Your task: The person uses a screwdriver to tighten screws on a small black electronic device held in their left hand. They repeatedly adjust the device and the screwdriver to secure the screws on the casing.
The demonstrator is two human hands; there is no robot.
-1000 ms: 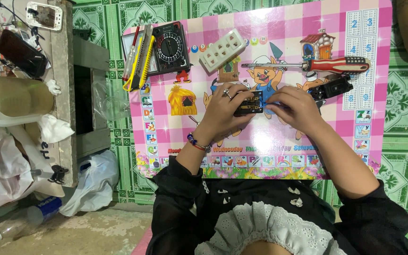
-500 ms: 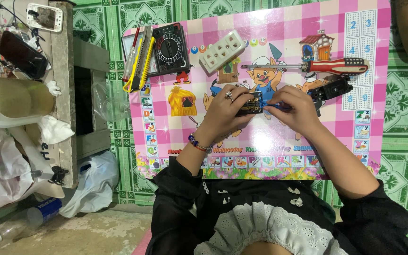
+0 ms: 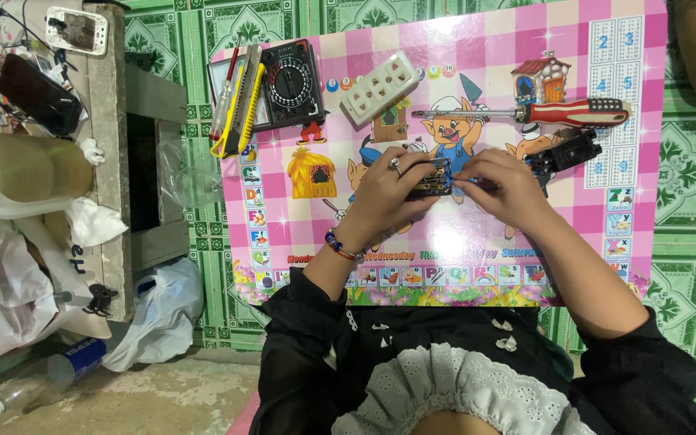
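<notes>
My left hand [image 3: 387,193] is clamped round a small dark part [image 3: 430,179] at the middle of the pink mat [image 3: 477,242] — fingers curled over it. My right hand [image 3: 503,187] pinches a thin tool against the part's right side; its tip is hidden. Above lie a screwdriver [image 3: 557,112], a white socket [image 3: 379,87] and a black meter [image 3: 291,82] — none touching my hands.

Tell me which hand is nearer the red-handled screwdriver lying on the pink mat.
Right. The right hand sits just below the red-handled screwdriver, toward its shaft; the left hand is farther off, down and to the left of the tip.
</notes>
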